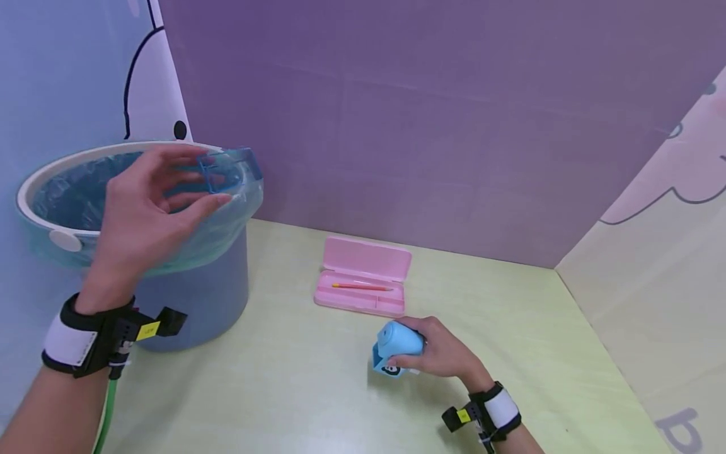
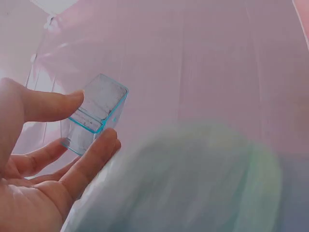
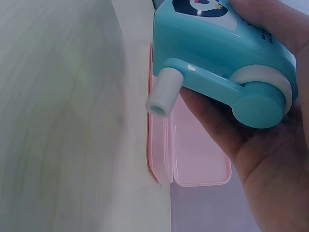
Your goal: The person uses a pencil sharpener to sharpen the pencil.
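Above the rim of a lined trash bin (image 1: 218, 296), my left hand (image 1: 136, 211) pinches a small clear blue shavings drawer (image 1: 249, 162) between thumb and fingers. Seen from the left wrist, the drawer (image 2: 104, 99) is tilted, with dark specks on its see-through walls. My right hand (image 1: 445, 353) grips a light blue crank pencil sharpener (image 1: 400, 339) low over the table, thumb and fingers around its body. The right wrist view shows its crank arm with a white knob (image 3: 165, 92) and a penguin-like picture (image 3: 205, 6).
Behind the sharpener an open pink pencil case (image 1: 365, 257) lies on the pale table (image 1: 295, 391), holding a red pencil (image 1: 363, 287). A thin blue-green bag (image 1: 227, 233) hangs over the bin's rim. A purple wall panel (image 1: 431, 126) closes off the back.
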{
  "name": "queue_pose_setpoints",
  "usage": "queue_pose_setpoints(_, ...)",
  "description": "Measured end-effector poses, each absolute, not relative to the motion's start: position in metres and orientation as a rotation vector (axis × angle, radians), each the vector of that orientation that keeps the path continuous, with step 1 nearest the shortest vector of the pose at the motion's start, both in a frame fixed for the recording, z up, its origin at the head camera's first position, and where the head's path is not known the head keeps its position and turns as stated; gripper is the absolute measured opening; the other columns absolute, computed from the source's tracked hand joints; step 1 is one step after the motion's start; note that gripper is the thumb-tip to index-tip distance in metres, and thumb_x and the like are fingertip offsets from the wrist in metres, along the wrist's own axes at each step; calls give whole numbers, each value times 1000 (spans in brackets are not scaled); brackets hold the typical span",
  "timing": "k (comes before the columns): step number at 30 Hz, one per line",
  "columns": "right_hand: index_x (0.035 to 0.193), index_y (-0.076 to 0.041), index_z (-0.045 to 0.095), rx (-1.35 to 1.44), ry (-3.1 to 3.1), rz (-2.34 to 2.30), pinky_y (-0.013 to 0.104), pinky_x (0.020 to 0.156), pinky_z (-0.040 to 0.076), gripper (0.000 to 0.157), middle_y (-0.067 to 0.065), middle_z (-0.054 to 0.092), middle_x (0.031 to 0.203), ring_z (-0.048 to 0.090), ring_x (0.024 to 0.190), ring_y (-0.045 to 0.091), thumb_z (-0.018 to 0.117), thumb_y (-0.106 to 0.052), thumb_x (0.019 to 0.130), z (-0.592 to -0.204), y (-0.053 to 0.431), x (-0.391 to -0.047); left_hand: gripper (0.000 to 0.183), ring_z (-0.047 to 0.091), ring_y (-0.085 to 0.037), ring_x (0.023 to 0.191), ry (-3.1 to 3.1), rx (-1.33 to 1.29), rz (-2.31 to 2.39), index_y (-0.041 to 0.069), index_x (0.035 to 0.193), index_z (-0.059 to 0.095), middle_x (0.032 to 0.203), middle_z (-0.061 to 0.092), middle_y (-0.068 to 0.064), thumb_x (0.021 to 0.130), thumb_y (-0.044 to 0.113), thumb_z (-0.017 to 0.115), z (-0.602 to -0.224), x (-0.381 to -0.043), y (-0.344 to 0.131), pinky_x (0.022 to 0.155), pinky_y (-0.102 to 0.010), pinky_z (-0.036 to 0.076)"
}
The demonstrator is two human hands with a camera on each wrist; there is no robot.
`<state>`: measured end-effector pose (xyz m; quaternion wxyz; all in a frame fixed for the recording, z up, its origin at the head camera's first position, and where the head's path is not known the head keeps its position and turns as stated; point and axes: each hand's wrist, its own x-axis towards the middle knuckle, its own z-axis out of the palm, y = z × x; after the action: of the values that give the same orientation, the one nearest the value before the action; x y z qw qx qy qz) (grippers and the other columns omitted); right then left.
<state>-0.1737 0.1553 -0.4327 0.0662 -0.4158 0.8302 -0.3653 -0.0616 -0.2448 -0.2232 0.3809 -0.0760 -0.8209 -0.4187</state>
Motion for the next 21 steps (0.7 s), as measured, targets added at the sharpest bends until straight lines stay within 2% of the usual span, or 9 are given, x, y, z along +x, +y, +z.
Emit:
queue_pose_setpoints(5,125,-18,63,-1236,2539,-1107,29,75,54,60,-11,68,106,64,91,11,78,-50,76,-430,162,-172,61,62,-11,106,-2098,-412,-1176,4,135,53,126,60,-8,79,0,77,-240,-69,-214,85,-17,49)
queue_pose_setpoints(11,125,-16,63,-1233,2583,-1110,31,78,54,62,-9,67,109,63,94,12,78,-51,76,-427,168,-169,58,61,-22,107,-2126,-610,-1377,-1,133,51,123,60,-13,81,-2,75,-278,-86,-184,85,-24,52)
queue_pose_setpoints(21,125,-21,64,-1241,2557,-1212,34,80,54,58,-11,66,112,62,96,13,82,-44,75,-427,166,-166,57,62,-23,107,-2225,-599,-1613,4,134,52,125,57,-10,82,3,76,-342,-97,-158,85,-29,53)
